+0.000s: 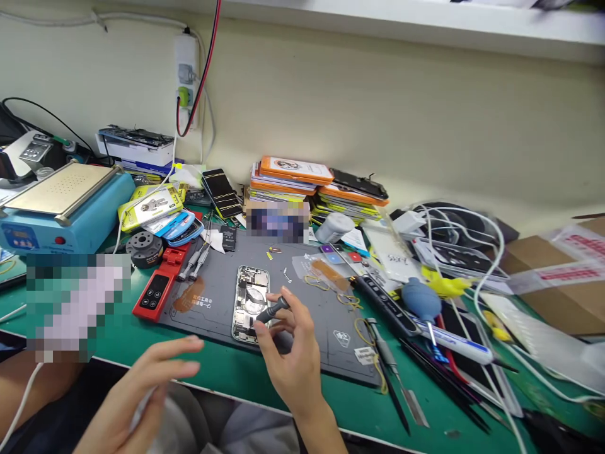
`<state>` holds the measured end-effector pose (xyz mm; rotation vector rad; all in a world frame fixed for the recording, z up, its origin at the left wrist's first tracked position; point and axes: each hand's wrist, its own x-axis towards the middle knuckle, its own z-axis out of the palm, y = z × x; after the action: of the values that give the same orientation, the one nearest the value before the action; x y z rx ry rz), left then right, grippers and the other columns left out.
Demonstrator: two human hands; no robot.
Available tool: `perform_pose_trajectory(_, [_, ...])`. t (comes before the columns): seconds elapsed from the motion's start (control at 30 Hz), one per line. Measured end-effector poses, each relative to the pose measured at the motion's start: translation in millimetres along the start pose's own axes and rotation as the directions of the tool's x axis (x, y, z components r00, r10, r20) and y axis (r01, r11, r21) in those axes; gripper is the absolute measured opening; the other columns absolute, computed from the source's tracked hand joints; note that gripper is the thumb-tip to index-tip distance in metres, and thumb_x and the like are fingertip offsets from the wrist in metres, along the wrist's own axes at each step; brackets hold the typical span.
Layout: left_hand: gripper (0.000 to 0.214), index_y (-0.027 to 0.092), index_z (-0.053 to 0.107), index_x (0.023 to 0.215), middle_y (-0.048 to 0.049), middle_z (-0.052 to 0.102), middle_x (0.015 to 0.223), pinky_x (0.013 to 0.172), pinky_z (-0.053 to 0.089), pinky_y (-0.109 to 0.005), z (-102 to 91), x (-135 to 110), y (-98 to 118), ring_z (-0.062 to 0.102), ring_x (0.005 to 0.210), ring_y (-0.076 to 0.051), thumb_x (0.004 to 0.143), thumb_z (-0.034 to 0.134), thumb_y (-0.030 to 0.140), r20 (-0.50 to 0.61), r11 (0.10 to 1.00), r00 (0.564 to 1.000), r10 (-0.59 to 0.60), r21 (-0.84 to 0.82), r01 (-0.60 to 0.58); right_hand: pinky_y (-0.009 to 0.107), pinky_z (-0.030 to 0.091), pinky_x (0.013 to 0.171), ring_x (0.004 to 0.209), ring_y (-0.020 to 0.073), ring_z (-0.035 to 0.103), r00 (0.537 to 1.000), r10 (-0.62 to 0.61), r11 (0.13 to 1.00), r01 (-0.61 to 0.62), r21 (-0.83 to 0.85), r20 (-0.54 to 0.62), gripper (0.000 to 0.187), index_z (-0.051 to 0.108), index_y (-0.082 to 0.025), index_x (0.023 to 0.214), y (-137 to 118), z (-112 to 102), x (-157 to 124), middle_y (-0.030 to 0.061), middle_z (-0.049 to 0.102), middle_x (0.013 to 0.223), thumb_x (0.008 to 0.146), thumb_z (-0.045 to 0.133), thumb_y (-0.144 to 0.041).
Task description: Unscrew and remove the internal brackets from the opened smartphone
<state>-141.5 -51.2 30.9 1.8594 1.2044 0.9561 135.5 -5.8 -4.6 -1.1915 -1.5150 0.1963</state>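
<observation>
An opened phone (258,277) lies on the grey work mat (222,277), its inner parts exposed. My right hand (297,359) is over the phone's lower right side, with thumb and fingers closed around a dark screwdriver (274,309). The screwdriver slants across the phone; I cannot tell whether its tip touches a part. My left hand (142,384) hovers at the table's front edge, left of the phone, fingers stretched apart and holding nothing. Small loose parts (287,275) lie on the mat just right of the phone.
To the left are a red device (154,296), upright screwdrivers (196,258) and a blue heating plate machine (70,208). Another person's arm (28,384) rests at far left beside a blurred-out patch. On the right lie a blue air blower (422,299), tweezers (444,366) and a blade tool (394,362).
</observation>
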Motion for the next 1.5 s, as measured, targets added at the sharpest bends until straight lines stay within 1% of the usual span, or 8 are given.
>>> perform_pose_trajectory(0.07, [0.039,0.040,0.072,0.142,-0.0038,0.076,0.140,0.106,0.065,-0.031,26.0,39,14,0.077,0.126,-0.022,0.116,0.047,0.025,0.091,0.994,0.994,0.065,0.081,-0.073,0.026,0.068,0.073,0.093,0.0169,0.075,0.998,0.054,0.998,-0.053,0.023,-0.018,0.057,0.048,-0.030,0.164,-1,1,0,0.0083,0.074,0.123,0.112,0.069,-0.025])
perform_pose_trajectory(0.17, [0.031,0.029,0.071,0.138,-0.0054,0.078,0.123,0.092,0.064,-0.032,59.4,88,23,0.077,0.110,-0.024,0.113,0.054,0.024,0.147,0.974,0.985,0.092,0.193,-0.120,0.029,0.071,0.081,0.094,0.0177,0.079,0.991,0.120,0.989,-0.115,0.096,-0.055,0.050,0.051,-0.028,0.161,-5,0,3,0.0064,0.077,0.114,0.114,0.065,-0.023])
perform_pose_trajectory(0.3, [0.015,0.026,0.076,0.108,-0.0022,0.079,0.105,0.084,0.058,-0.031,75.9,118,17,0.076,0.098,-0.024,0.110,0.061,0.026,0.235,0.972,0.970,0.062,0.206,-0.112,0.028,0.071,0.083,0.098,0.0176,0.080,0.983,0.160,0.972,-0.142,0.185,-0.090,0.051,0.047,-0.026,0.163,-7,-2,7,0.0073,0.078,0.115,0.114,0.063,-0.022])
perform_pose_trajectory(0.57, [0.019,0.025,0.075,0.095,0.0001,0.079,0.099,0.087,0.053,-0.031,68.5,112,3,0.074,0.095,-0.021,0.109,0.062,0.028,0.156,1.000,0.988,-0.002,0.017,0.000,0.024,0.070,0.069,0.082,0.0147,0.078,0.991,0.077,0.982,-0.057,0.178,-0.110,0.045,0.047,-0.028,0.161,-1,-6,0,0.0053,0.074,0.109,0.118,0.052,-0.017])
perform_pose_trajectory(0.73, [0.021,0.024,0.070,0.093,0.0016,0.077,0.096,0.083,0.051,-0.030,72.6,107,2,0.070,0.091,-0.020,0.111,0.061,0.030,0.114,0.999,0.993,-0.035,-0.004,0.035,0.028,0.073,0.077,0.093,0.0164,0.079,0.994,-0.030,0.994,0.041,0.103,-0.109,0.054,0.040,-0.031,0.168,5,-7,-11,0.0062,0.072,0.111,0.118,0.053,-0.016])
perform_pose_trajectory(1.0, [0.028,0.025,0.062,0.095,0.0020,0.070,0.085,0.074,0.046,-0.030,73.3,107,3,0.064,0.079,-0.019,0.115,0.048,0.040,0.096,0.991,0.987,-0.132,0.009,0.131,0.030,0.074,0.079,0.104,0.0229,0.083,0.999,-0.009,1.000,0.009,0.011,-0.036,0.050,0.046,-0.028,0.165,10,-6,-15,0.0137,0.075,0.130,0.117,0.058,-0.019])
perform_pose_trajectory(1.27, [0.043,0.025,0.050,0.083,0.0021,0.060,0.073,0.067,0.040,-0.030,72.7,106,6,0.054,0.067,-0.018,0.117,0.037,0.047,0.090,0.992,0.993,-0.079,0.104,0.069,0.034,0.074,0.088,0.105,0.0206,0.083,0.999,-0.028,1.000,0.028,-0.010,-0.033,0.055,0.043,-0.032,0.168,9,-7,-14,0.0097,0.075,0.125,0.117,0.057,-0.017])
perform_pose_trajectory(1.5, [0.043,0.025,0.041,0.079,0.0021,0.055,0.073,0.066,0.036,-0.031,74.9,106,8,0.050,0.067,-0.018,0.117,0.034,0.044,0.077,0.988,0.996,-0.048,0.152,0.036,0.031,0.073,0.076,0.100,0.0219,0.084,0.989,-0.145,0.980,0.142,-0.141,-0.008,0.060,0.037,-0.030,0.174,6,-7,-12,0.0127,0.076,0.124,0.118,0.054,-0.016])
